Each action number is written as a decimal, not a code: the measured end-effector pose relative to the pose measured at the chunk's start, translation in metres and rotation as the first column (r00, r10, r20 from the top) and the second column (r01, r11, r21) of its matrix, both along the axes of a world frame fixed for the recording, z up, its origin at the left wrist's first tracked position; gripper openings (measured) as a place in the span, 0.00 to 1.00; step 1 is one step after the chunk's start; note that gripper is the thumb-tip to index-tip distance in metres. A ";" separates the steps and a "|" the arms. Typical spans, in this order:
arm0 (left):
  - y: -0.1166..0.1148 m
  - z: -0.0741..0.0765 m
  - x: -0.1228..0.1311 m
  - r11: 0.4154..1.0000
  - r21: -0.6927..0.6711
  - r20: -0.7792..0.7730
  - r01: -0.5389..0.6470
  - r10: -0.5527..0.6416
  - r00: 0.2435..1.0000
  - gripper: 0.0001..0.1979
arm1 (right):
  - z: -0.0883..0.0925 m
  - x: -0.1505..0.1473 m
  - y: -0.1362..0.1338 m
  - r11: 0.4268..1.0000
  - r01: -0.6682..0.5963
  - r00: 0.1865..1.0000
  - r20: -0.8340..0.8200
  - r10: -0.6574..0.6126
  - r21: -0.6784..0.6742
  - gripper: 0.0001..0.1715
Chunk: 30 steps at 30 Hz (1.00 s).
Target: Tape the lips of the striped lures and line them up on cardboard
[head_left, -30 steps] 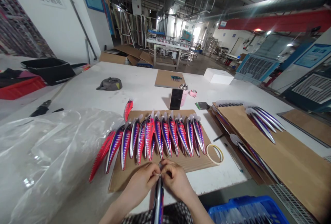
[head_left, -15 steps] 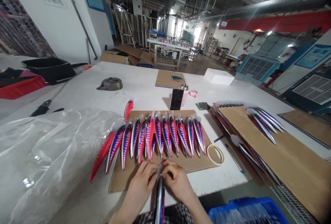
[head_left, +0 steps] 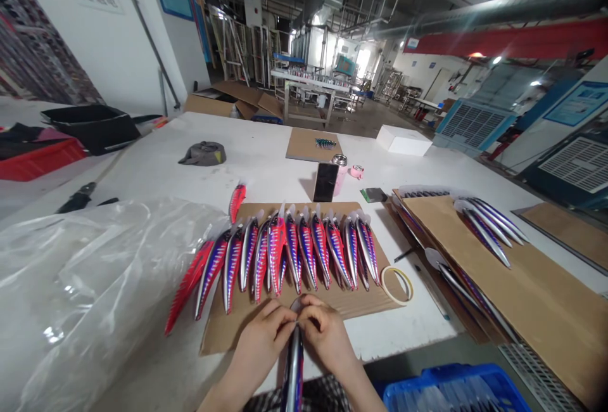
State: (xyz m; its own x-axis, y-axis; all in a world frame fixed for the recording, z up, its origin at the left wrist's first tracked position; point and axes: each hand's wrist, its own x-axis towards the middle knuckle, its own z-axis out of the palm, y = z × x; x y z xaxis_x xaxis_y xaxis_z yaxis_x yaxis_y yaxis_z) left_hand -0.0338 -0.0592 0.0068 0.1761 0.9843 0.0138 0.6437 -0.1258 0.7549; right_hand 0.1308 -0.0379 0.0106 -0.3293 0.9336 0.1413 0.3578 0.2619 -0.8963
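Note:
A silver and purple fishing lure [head_left: 294,367] with a clear lip points toward me at the table's front edge. My left hand [head_left: 266,336] and my right hand [head_left: 325,333] meet at its lipped end, thumbs and forefingers pinched together there. Whatever small piece lies between the fingertips is too small to make out. Just beyond my hands, a row of red, purple and silver lures [head_left: 304,250] rests on a cardboard sheet [head_left: 370,301]. A single red lure [head_left: 237,201] lies behind the row's left part.
Clear plastic sheeting [head_left: 118,298] covers the left side. A tape roll [head_left: 397,286] sits at the cardboard's right corner. Stacked cardboard [head_left: 479,266] with more lures stands at right, above a blue crate [head_left: 451,386]. Farther back are a phone [head_left: 325,182] and a grey cloth [head_left: 203,154].
My left hand's fingertips have shifted slightly right, closing in against the right hand's at the lure's lip. The lure stays in about the same place.

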 end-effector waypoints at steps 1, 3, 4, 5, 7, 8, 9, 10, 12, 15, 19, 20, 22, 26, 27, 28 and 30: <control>0.001 -0.001 0.000 1.000 -0.004 -0.001 -0.007 0.007 1.000 0.09 | -0.001 0.000 0.000 1.000 0.013 1.000 0.006 -0.013 -0.003 0.13; 0.003 -0.003 0.001 1.000 -0.007 -0.006 -0.019 0.019 1.000 0.09 | -0.004 0.001 -0.001 0.999 0.045 0.999 0.021 -0.045 -0.013 0.13; 0.003 -0.004 0.001 1.000 -0.006 -0.009 -0.025 0.025 1.000 0.09 | -0.005 0.001 -0.002 0.998 0.064 0.998 0.030 -0.064 -0.018 0.13; 0.004 -0.004 0.002 1.000 -0.004 -0.011 -0.028 0.028 1.000 0.09 | -0.006 0.002 -0.002 0.996 0.083 0.996 0.039 -0.082 -0.021 0.13; 0.004 -0.004 0.003 1.000 0.003 -0.012 -0.029 0.029 1.000 0.09 | -0.006 0.004 -0.002 0.996 0.084 0.995 0.054 -0.083 -0.023 0.19; 0.004 -0.004 0.003 1.000 0.007 -0.012 -0.029 0.029 1.000 0.09 | -0.004 0.004 -0.001 0.998 0.063 0.996 0.059 -0.061 -0.025 0.23; 0.003 -0.004 0.003 1.000 0.010 -0.013 -0.029 0.029 1.000 0.09 | -0.003 0.004 0.000 0.999 0.034 0.997 0.064 -0.032 -0.031 0.25; 0.003 -0.004 0.003 0.999 0.013 -0.015 -0.030 0.030 0.999 0.09 | -0.001 0.004 0.001 0.999 0.007 0.998 0.068 -0.005 -0.040 0.23; 0.002 -0.003 0.003 0.999 0.019 -0.023 -0.039 0.039 0.999 0.09 | 0.001 0.003 0.003 0.998 -0.011 0.997 0.070 0.015 -0.059 0.16; 0.000 -0.003 0.003 0.999 0.026 -0.032 -0.048 0.049 0.998 0.09 | 0.004 0.002 0.005 0.997 0.019 0.998 0.056 -0.015 -0.072 0.13; 0.000 -0.003 0.003 0.999 0.030 -0.036 -0.044 0.045 0.998 0.09 | 0.009 0.007 0.006 0.996 -0.035 0.999 0.018 0.037 -0.083 0.10; 0.000 -0.002 0.003 0.999 0.031 -0.037 -0.042 0.043 0.998 0.09 | 0.010 0.009 0.006 0.995 -0.054 0.998 0.007 0.055 -0.088 0.09; 0.001 -0.002 0.003 0.999 0.033 -0.043 -0.042 0.044 0.998 0.09 | 0.011 0.010 0.008 0.993 -0.064 0.998 -0.013 0.063 -0.101 0.12; 0.001 -0.001 0.002 0.998 0.035 -0.059 -0.052 0.054 0.997 0.09 | 0.008 0.007 0.011 0.994 -0.021 1.000 -0.022 0.019 -0.103 0.13; 0.000 -0.002 0.002 0.998 0.036 -0.062 -0.054 0.056 0.997 0.09 | 0.006 0.005 0.012 0.995 -0.021 1.000 -0.019 0.019 -0.099 0.12; 0.000 -0.002 0.002 0.998 0.037 -0.064 -0.055 0.057 0.996 0.09 | 0.005 0.004 0.012 0.995 -0.022 1.000 -0.015 0.021 -0.093 0.12; 0.000 -0.003 0.002 0.998 0.040 -0.068 -0.057 0.059 0.996 0.09 | 0.003 0.001 0.011 0.997 -0.021 1.000 -0.002 0.021 -0.080 0.13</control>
State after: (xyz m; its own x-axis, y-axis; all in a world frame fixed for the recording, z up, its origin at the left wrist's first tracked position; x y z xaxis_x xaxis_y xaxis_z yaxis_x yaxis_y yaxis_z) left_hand -0.0315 -0.0591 0.0038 0.1208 0.9918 0.0411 0.7009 -0.1145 0.7040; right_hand 0.1322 -0.0270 0.0140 -0.3488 0.9348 0.0668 0.3517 0.1966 -0.9152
